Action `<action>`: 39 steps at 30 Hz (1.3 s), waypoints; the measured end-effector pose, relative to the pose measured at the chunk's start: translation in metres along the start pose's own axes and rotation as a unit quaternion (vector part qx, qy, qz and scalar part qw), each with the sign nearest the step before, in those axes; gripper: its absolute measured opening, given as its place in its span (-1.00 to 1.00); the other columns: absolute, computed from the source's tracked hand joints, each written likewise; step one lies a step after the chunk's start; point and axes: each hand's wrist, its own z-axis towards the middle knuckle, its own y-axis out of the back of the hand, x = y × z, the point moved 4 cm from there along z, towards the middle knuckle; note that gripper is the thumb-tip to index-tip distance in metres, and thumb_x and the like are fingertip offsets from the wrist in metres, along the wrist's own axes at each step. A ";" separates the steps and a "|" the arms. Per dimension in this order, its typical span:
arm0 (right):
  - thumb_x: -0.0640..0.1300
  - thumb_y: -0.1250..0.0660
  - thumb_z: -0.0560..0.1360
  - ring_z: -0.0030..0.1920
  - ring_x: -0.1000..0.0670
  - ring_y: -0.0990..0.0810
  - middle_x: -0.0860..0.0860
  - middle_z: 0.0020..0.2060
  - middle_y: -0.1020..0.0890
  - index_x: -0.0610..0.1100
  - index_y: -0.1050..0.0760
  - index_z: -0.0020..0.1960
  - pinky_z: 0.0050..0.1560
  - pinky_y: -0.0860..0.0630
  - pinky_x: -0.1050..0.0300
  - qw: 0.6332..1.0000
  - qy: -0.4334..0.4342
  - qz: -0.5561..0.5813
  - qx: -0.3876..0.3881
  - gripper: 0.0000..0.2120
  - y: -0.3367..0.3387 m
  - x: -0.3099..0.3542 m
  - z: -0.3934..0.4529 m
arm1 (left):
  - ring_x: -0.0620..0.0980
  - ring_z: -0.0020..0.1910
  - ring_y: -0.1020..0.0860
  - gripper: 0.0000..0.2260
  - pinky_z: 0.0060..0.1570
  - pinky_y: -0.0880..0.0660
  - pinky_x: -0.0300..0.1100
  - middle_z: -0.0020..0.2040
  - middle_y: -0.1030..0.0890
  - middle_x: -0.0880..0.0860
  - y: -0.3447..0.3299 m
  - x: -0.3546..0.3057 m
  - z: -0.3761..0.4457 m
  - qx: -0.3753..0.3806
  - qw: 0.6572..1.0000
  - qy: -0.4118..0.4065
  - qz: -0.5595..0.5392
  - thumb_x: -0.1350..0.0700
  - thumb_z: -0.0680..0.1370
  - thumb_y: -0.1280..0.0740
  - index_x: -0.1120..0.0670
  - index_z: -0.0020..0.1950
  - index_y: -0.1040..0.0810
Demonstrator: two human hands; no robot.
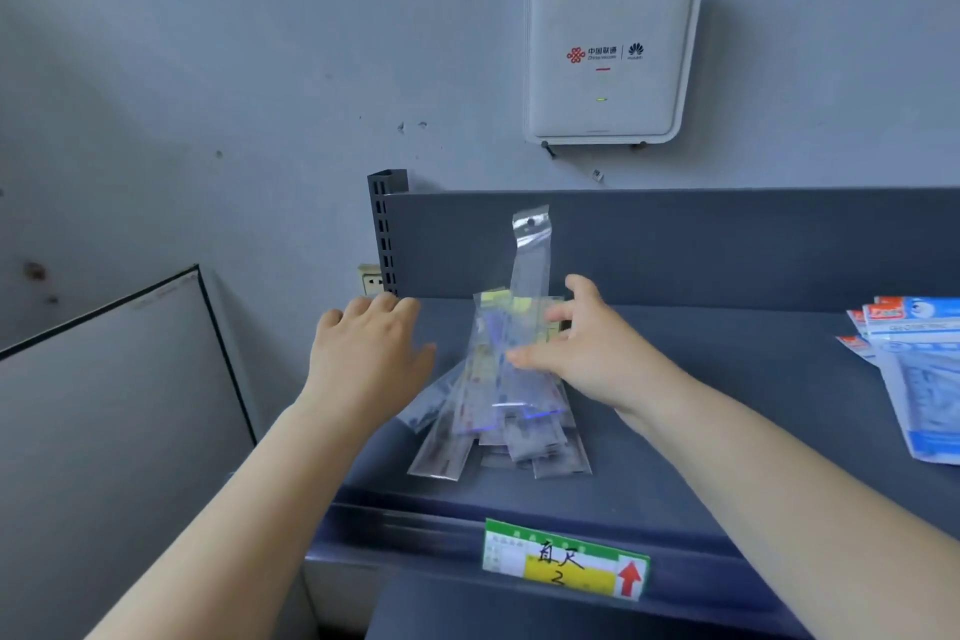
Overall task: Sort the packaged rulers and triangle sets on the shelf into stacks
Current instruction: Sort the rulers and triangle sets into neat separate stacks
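While both arms reach over the dark shelf [701,379], the head view shows a loose pile of clear-bagged rulers [498,411] lying fanned out on it, near the left end and between the two hands. The right hand [587,353] lies on the pile's right side; its grip is partly closed, thumb on top of the upper bags and fingers curled behind them, so it pinches the top rulers. One long bag [530,250] stands up out of the pile and leans against the shelf's back panel [727,244]. The left hand [369,353] hovers just left of the pile, palm down, fingers loosely bent, its grip slack and holding nothing; whether it touches the shelf I cannot tell. Well apart, at the right edge of the shelf, lies a fanned stack of blue-and-white triangle sets [914,369]. A green and yellow price tag [563,561] with a red arrow sits on the shelf's front rail. On the wall above hangs a white router [610,52]. A grey board [114,405] leans at the left.
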 end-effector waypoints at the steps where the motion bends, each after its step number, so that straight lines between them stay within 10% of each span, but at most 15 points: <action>1: -0.11 -0.43 0.43 0.40 -0.02 -0.31 -0.01 0.45 -0.25 -0.10 0.16 0.53 0.32 -0.29 0.13 0.999 -0.015 -0.029 -0.001 -0.07 0.001 -0.004 0.000 | 0.03 0.28 -0.37 -0.62 0.20 -0.27 -0.11 0.30 -0.43 -0.05 -0.001 0.000 0.001 0.002 1.000 -0.006 -0.005 -0.12 0.58 -0.12 -0.01 0.36 -0.34; 10: -0.04 -0.25 0.52 0.26 0.01 -0.35 0.09 0.27 -0.40 -0.02 -0.33 0.32 0.11 -0.33 0.14 0.942 0.079 -0.316 -0.086 -0.62 0.026 0.003 -0.018 | 0.04 0.22 -0.40 -0.65 0.17 -0.28 -0.11 0.22 -0.46 -0.04 0.004 -0.028 0.013 0.004 0.998 -0.062 -0.031 -0.12 0.58 -0.12 -0.01 0.31 -0.36; 21: 0.11 -0.07 0.58 0.20 -0.06 -0.38 0.04 0.17 -0.45 -0.05 -0.33 0.28 0.14 -0.28 0.03 0.793 0.118 -0.587 -0.113 -0.64 0.106 -0.015 -0.065 | 0.04 0.19 -0.41 -0.65 0.12 -0.28 -0.12 0.18 -0.47 -0.04 0.033 -0.148 0.010 -0.016 0.987 -0.160 -0.029 -0.13 0.59 -0.09 0.00 0.30 -0.37; 39: 0.15 -0.06 0.57 0.31 -0.05 -0.33 0.06 0.27 -0.41 -0.01 -0.27 0.36 0.27 -0.29 0.02 0.769 -0.027 -0.625 -0.133 -0.57 0.349 -0.116 -0.240 | 0.04 0.30 -0.38 -0.58 0.23 -0.25 -0.09 0.31 -0.43 -0.04 0.096 -0.451 -0.062 -0.042 0.951 -0.291 -0.099 -0.13 0.60 -0.08 0.00 0.42 -0.26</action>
